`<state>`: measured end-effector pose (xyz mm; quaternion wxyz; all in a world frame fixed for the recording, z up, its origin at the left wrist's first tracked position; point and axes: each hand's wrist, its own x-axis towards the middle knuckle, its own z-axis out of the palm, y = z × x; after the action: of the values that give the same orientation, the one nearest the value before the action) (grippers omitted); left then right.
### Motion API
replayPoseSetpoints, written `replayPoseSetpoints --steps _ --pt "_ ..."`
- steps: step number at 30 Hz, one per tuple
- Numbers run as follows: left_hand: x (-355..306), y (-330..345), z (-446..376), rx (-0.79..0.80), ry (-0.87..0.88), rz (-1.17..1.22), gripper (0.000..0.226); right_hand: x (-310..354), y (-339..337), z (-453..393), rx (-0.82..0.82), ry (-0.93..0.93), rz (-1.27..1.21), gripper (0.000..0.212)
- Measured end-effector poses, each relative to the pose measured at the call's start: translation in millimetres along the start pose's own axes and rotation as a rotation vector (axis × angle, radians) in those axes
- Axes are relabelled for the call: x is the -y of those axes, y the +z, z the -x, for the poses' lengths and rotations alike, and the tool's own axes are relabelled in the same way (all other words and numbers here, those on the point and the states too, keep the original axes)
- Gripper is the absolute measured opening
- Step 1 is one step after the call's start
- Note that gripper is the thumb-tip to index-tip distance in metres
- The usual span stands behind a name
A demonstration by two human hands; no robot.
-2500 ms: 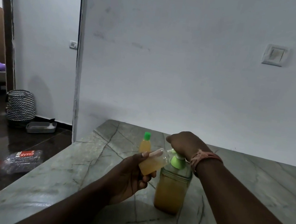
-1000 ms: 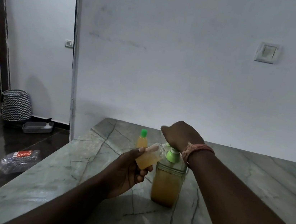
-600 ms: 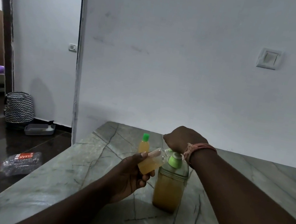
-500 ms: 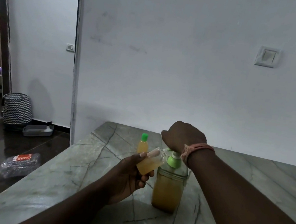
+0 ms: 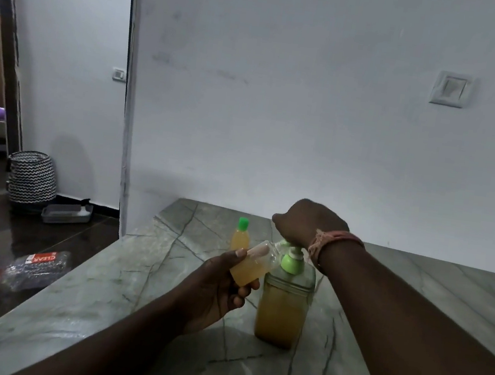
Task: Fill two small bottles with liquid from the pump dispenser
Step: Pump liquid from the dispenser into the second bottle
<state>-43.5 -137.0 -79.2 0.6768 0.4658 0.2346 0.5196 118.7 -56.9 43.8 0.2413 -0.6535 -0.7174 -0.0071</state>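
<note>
A clear pump dispenser (image 5: pixel 283 310) with a green pump and amber liquid stands on the marble table (image 5: pixel 138 292). My right hand (image 5: pixel 307 223) is closed over the top of its pump head, which shows raised with white stem visible. My left hand (image 5: pixel 217 287) grips a small uncapped bottle (image 5: pixel 253 266), tilted with its mouth at the pump's spout and partly filled with amber liquid. A second small bottle (image 5: pixel 240 236), filled and closed with a green cap, stands upright behind them.
The table's left edge drops to a dark floor where a crumpled plastic bottle (image 5: pixel 31 267), a grey tray (image 5: pixel 66 214) and a zigzag-patterned basket (image 5: pixel 32 178) lie. A white wall runs along the table's far side.
My right hand has bobbed up and down on the pump head and now sits higher, with the pump stem showing. The small bottle stays at the spout in my left hand.
</note>
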Motion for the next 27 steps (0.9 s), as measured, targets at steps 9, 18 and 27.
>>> replayPoseSetpoints --steps 9,18,27 --pt "2 -1 -1 -0.010 -0.021 -0.002 0.066 -4 13 1 0.125 -0.013 -0.107 0.034" --pt "1 2 2 -0.024 -0.022 -0.008 0.074 -2 4 0 -0.089 -0.034 0.027 0.041" --pt "2 -3 -3 -0.039 -0.021 0.010 0.073 -7 22 -9 0.177 -0.049 -0.029 0.032"
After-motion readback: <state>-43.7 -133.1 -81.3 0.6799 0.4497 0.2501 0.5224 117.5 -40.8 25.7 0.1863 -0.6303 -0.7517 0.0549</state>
